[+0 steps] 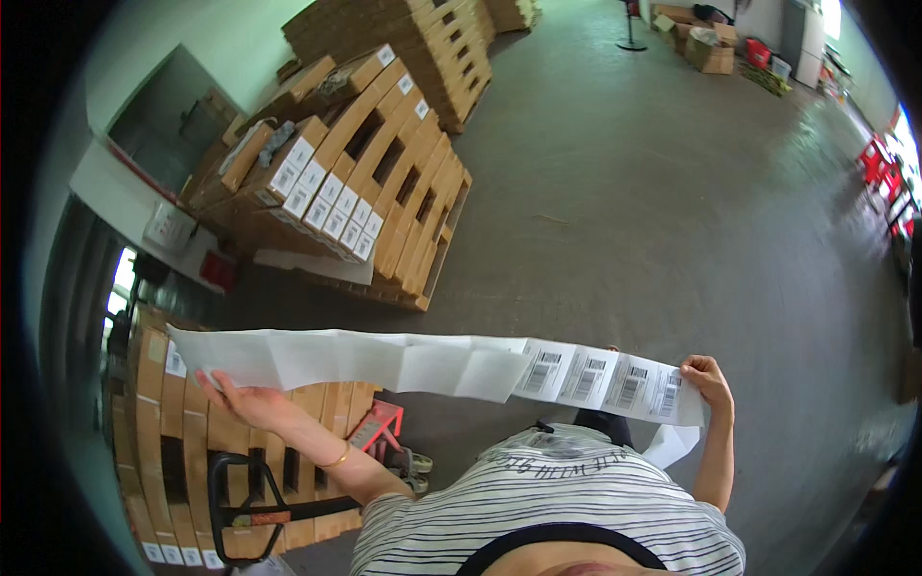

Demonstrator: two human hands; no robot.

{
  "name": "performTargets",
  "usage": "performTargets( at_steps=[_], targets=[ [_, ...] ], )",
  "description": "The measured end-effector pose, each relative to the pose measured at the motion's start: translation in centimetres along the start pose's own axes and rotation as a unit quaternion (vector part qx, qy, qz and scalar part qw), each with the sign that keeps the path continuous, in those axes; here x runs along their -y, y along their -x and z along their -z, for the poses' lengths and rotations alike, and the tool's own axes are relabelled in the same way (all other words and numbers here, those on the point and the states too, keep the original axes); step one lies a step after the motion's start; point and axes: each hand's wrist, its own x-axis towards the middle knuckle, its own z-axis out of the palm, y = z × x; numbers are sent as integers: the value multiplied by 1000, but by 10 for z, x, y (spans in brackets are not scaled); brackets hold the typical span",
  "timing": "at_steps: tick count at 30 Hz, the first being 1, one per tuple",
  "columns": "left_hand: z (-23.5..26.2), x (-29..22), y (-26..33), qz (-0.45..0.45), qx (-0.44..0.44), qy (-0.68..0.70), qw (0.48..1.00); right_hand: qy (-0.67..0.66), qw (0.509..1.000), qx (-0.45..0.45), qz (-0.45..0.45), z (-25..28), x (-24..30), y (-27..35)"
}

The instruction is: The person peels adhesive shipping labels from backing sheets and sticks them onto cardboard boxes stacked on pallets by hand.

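Pinching label strip (413, 360) in right hand (709, 381), loosely touching with half-open left hand (252, 405), so might snag on carton stack's (197, 432) far edge if slackened.

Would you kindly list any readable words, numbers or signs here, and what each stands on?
Nothing here reads surely enough to quote.
Label strip: black barcodes and print, too small.
Carton labels: barcodes and print, too small.
Striped shirt: dark curved lettering, unclear.
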Motion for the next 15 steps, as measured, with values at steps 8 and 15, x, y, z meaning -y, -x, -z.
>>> performTargets(
  at_steps=[8, 15],
  targets=[
    [-11, 46, -62, -152, 53, -244, 956, 295, 937, 164, -88, 53, 58, -183],
    [-38, 28, -97, -204, 102, -338, 913, 255, 933, 255, -12, 51, 112, -311]
  ],
)
